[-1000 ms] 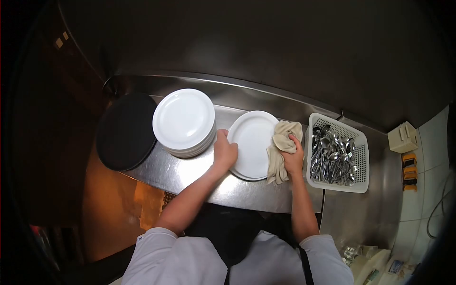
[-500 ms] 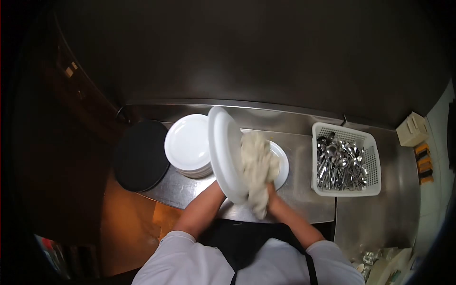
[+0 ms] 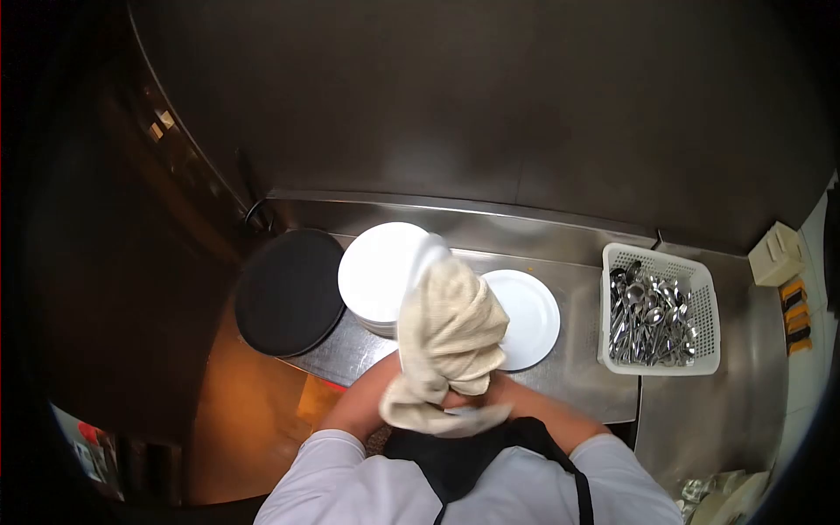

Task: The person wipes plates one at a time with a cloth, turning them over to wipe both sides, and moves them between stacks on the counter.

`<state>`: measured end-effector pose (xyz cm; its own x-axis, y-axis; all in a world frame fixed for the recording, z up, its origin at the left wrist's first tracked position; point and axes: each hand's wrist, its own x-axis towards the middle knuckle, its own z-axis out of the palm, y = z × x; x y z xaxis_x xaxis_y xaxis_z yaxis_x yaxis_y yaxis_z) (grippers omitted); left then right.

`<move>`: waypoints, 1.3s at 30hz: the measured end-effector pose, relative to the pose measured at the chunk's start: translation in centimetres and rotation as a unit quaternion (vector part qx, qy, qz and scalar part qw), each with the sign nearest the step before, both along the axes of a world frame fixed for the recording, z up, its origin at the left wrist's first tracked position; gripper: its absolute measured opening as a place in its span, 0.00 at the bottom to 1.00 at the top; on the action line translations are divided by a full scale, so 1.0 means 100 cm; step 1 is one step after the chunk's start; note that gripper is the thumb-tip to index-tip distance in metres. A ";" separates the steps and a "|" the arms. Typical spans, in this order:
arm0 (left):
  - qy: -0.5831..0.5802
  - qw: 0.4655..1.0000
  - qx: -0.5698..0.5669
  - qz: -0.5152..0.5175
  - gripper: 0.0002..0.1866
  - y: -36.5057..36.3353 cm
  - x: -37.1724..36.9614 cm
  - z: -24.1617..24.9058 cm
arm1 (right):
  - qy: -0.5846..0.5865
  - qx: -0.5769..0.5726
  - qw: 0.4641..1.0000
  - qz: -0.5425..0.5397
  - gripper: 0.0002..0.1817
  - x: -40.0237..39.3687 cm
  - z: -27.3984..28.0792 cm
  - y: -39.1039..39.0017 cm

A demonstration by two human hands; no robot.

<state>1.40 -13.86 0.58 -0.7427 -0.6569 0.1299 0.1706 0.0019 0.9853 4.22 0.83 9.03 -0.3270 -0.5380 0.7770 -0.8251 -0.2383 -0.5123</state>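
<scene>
A beige cloth (image 3: 455, 319) hangs bunched in front of my chest and hides most of both hands. Behind its upper edge shows the blurred rim of a white plate (image 3: 430, 251), tilted on edge; my left hand grips it but is covered by cloth and plate. My right hand (image 3: 495, 387) is at the cloth's lower right, closed on it, with the fingertips hidden. Just left stands a stack of white plates (image 3: 381, 269). On the right, one more white plate (image 3: 529, 319) lies face up on the steel counter (image 3: 579, 302).
Round black trays (image 3: 289, 293) rest at the counter's left end. A white perforated basket (image 3: 707, 328) full of spoons and other cutlery (image 3: 649, 317) stands on the right. Farther right are a cream box (image 3: 775, 255) and yellow-black items (image 3: 796, 317). A dark wall rises behind.
The held plate has turned and is now mostly behind the cloth, which has moved left and up across it. The view has shifted slightly; the stack and basket stay in place.
</scene>
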 end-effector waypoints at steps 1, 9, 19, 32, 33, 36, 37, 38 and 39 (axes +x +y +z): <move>0.003 1.000 0.000 0.000 0.27 0.001 -0.002 0.001 | 0.030 -0.003 0.999 -0.013 0.24 -0.019 0.008 -0.010; 0.048 0.994 -0.089 0.045 0.27 -0.021 -0.026 0.048 | -0.230 0.113 0.966 -0.043 0.25 -0.038 -0.079 -0.016; 0.192 0.949 -0.237 -0.084 0.24 -0.050 -0.002 0.248 | -0.584 -0.241 0.774 -0.045 0.18 -0.087 0.042 0.020; 0.110 0.986 -0.103 -0.076 0.19 -0.024 0.064 0.146 | -0.566 -0.108 0.815 -0.061 0.21 -0.115 -0.003 0.030; 0.100 0.981 -0.126 -0.106 0.18 -0.030 0.073 0.149 | -0.497 -0.038 0.863 -0.080 0.22 -0.117 0.013 0.040; 0.044 0.944 -0.282 -0.164 0.16 -0.050 0.088 0.169 | -0.246 0.165 0.947 -0.127 0.25 -0.131 0.060 0.059; 0.026 0.923 -0.339 -0.182 0.16 -0.054 0.090 0.180 | -0.147 0.218 0.955 -0.139 0.27 -0.136 0.074 0.059; 0.030 0.907 -0.384 -0.167 0.15 -0.052 0.090 0.190 | -0.047 0.266 0.951 -0.148 0.29 -0.139 0.087 0.056; 0.007 0.900 -0.397 -0.181 0.15 -0.054 0.089 0.198 | -0.026 0.283 0.946 -0.154 0.29 -0.139 0.100 0.051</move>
<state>10.28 -19.27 20.40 -0.8837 -0.0690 0.4629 0.3139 0.6463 0.6956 -9.72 5.94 18.98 -0.5665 -0.7359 0.3707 -0.7804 0.3348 -0.5281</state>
